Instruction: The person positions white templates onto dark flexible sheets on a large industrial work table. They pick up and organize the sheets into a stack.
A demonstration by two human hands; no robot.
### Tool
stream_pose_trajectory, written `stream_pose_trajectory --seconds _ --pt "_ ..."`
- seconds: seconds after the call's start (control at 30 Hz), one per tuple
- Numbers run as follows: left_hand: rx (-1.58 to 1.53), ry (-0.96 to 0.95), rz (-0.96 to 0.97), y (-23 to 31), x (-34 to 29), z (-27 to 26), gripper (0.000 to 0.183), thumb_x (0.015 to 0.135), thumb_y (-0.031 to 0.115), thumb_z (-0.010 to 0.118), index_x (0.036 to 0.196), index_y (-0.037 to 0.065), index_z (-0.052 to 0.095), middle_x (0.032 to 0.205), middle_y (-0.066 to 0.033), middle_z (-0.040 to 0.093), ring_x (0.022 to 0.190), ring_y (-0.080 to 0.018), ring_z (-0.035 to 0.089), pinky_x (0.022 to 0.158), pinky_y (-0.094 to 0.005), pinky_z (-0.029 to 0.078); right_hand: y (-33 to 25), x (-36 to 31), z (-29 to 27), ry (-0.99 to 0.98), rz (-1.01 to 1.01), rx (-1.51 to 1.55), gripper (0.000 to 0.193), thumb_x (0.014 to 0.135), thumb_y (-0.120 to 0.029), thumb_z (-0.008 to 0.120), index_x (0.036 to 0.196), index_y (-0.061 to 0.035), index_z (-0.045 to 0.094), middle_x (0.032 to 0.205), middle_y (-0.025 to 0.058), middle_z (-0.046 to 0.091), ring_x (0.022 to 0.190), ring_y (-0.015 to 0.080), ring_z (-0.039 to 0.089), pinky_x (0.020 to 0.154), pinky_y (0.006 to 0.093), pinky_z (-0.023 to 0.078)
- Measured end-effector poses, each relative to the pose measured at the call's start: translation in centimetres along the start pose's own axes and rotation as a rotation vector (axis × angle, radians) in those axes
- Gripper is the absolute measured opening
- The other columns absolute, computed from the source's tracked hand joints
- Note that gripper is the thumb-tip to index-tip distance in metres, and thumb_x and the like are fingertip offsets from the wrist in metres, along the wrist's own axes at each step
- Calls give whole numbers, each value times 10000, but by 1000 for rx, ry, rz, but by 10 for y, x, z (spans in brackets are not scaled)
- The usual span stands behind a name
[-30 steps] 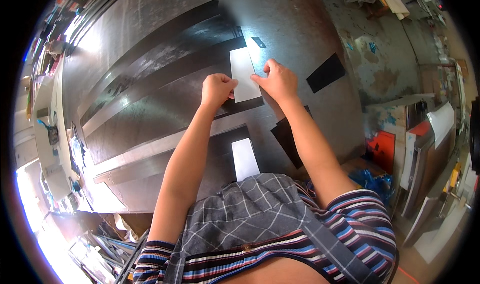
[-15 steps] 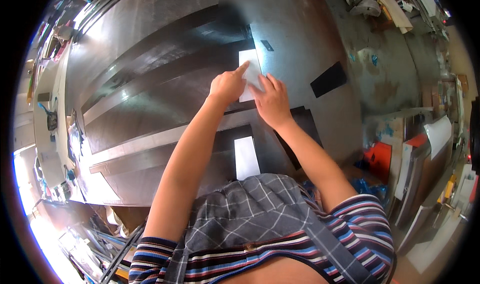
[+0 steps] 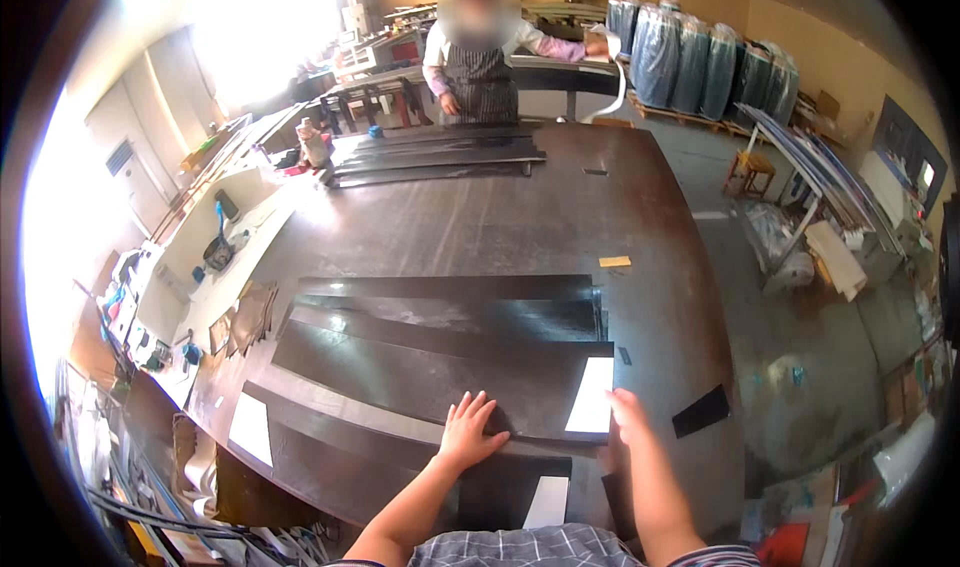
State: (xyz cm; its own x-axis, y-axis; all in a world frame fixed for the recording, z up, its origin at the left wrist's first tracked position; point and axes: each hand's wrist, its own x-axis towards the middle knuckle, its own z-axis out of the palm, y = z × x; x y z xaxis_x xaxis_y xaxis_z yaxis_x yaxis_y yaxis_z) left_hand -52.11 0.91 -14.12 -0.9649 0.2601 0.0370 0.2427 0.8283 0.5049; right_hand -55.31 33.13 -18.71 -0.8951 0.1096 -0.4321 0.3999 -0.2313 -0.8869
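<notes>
A long dark sheet (image 3: 420, 365) lies across the work table, with a white four-sided piece (image 3: 592, 395) flat on its right end. My left hand (image 3: 470, 433) rests palm down with its fingers spread near the front edge of that sheet, and it holds nothing. At the right edge of the white piece is my right hand (image 3: 630, 419), its fingers curled together; what they pinch, if anything, is hidden. Nearer to me, another dark strip (image 3: 345, 447) carries a second white piece (image 3: 251, 430) at its left end and a third white piece (image 3: 547, 502) at its right.
Small dark offcut (image 3: 702, 411) and yellow scrap (image 3: 615, 261) lie on the table (image 3: 450, 222). More dark strips (image 3: 435, 155) are stacked at the far side, where a co-worker in a striped apron (image 3: 480, 82) stands. Wrapped rolls (image 3: 690, 62) stand behind on a pallet.
The view has tilted up, showing the far room. My left hand has left the white piece and now lies flat on the dark sheet to its left. My right hand has shifted to its right edge.
</notes>
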Motion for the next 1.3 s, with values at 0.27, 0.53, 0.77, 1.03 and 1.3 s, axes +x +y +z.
stream_pose_trajectory --seconds 0.27,0.53,0.77,1.03,1.3 --pt "284 390 -52 -35 -36 -38 341 698 7 567 1006 130 648 1090 -31 640 1229 -249 492 1085 -629 177 1 -40 16 -138 148 184 171 877 -62 547 1032 -6 592 928 95 647 858 217 637 759 369 528" --pt "289 582 -38 -39 -127 -59 201 660 8 577 812 129 629 951 20 650 998 -182 599 1067 -523 306 54 -124 18 -282 144 154 188 900 -36 521 1076 14 565 1021 104 638 922 213 629 841 366 499" --pt "256 506 -248 -35 -234 -32 311 625 -2 572 901 128 635 1045 7 642 1090 -200 567 1052 -505 326 82 -163 12 -418 22 -434 156 885 -89 589 973 37 612 835 11 611 744 105 552 683 270 448" --pt "192 462 -134 -43 -223 -33 328 608 -36 562 912 71 625 1051 -78 634 1060 -289 569 958 -428 414 81 -161 17 -248 -161 -852 234 813 -191 617 866 36 592 710 183 622 653 277 627 584 381 470" --pt "157 256 -262 -65 -255 -10 478 630 -85 461 1064 54 606 1243 -105 555 1187 -315 484 1015 -417 392 37 -201 31 24 -240 -1165 420 751 -464 685 755 -53 600 712 163 645 707 362 643 646 461 502"
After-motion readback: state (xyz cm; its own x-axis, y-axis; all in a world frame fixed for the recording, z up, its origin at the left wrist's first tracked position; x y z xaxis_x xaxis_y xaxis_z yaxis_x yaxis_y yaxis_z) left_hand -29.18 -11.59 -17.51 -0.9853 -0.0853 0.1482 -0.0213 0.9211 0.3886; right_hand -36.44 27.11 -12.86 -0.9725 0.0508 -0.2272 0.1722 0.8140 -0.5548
